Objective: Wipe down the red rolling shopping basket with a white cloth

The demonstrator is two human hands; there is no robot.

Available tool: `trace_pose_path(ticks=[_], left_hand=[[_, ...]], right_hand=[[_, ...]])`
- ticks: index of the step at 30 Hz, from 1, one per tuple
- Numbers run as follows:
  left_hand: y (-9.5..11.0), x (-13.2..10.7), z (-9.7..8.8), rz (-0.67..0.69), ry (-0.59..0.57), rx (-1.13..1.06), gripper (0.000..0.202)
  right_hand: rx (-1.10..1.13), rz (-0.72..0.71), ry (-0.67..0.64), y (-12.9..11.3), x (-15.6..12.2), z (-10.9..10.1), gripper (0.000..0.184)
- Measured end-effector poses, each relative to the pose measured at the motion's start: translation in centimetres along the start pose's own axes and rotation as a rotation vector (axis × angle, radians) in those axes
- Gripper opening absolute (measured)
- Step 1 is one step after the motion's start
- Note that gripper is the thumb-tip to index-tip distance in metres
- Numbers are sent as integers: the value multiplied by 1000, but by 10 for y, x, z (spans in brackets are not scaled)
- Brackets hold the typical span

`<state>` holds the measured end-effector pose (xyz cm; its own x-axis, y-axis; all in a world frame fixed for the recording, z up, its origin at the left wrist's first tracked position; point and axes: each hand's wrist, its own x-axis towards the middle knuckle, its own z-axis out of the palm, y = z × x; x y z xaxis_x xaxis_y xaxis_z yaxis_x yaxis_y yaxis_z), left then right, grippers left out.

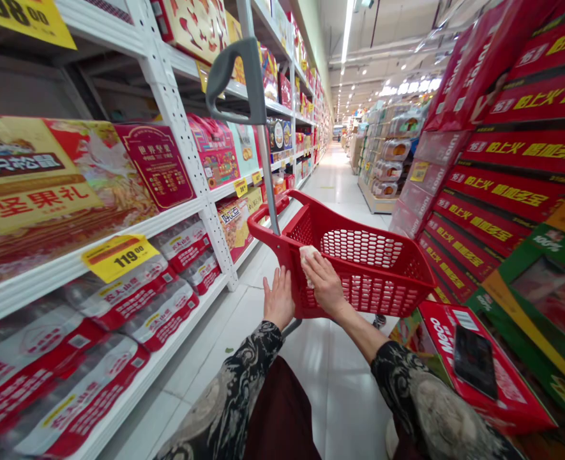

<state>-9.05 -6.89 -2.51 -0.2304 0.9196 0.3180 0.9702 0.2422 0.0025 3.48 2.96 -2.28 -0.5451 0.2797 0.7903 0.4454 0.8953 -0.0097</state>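
Observation:
In front of me a red plastic shopping basket (pixel 366 233) with perforated walls stands on the white floor. Its long metal pull bar ends in a grey loop handle (pixel 257 80). My right hand (pixel 325 284) presses a crumpled whitish cloth (pixel 308 263) against the basket's near side wall, fingers bent over it. Beside it, my left hand (pixel 278 297) lies with fingers stretched against the basket's left end and holds nothing. I see no contents in the visible part of the basket; its near bottom is hidden.
White shelves (pixel 167 102) with boxed goods and bottle packs (pixel 114 287) run along my left. Stacked red cartons (pixel 497 185) rise on the right. A black phone (pixel 474 361) lies on a red box (pixel 516 383) near my right arm. Pallet goods (pixel 390 150) stand farther down the aisle.

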Motion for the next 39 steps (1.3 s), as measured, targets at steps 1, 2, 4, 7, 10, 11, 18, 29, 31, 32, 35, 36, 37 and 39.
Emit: trace_pose_path(ticks=[1,2,4,7,10,11,18,29,31,32,35,36,37,39], left_hand=[[0,1,-1,0,7,5,66],[-1,1,-2,0,12,9,66],[-1,-1,-2,-2,18,12,67],[-4,-5,1,-7,13,9,68],[-11,-8,5,-9,0,23,69],[-14,-8,5,-13,-2,29,70],[-26,-3,-13,-64,5,47,73],[-33,-12,-12,-34,5,63,73],[-30,-12,-10,-21,4,51,72],[-28,-11,-10,-16,6,44,72],[-20,-6,-9,-6,29,27,71],[-17,-5,-9,-2,39,23,70],[-13,-3,-10,3,46,17,69],[-3,0,-10,21,49,4,67]], right_hand=[[-9,3,14,0,10,0,40],[-19,-1,7,1,15,0,39],[-39,-24,-57,6,12,3,39],[-62,-55,-213,15,-15,11,39],[-73,-73,-334,15,-36,16,38],[-69,-81,-338,12,-36,15,38],[-19,-151,-32,-31,57,6,37],[-78,-204,-358,-31,-2,54,28],[-77,-200,-353,-30,-15,49,28],[-74,-201,-321,-29,-16,44,29],[-77,-179,-168,-19,-3,21,35],[-87,-158,-123,-14,4,12,37],[-102,-133,-92,-7,8,5,38],[-139,-92,-79,7,9,-6,39]])
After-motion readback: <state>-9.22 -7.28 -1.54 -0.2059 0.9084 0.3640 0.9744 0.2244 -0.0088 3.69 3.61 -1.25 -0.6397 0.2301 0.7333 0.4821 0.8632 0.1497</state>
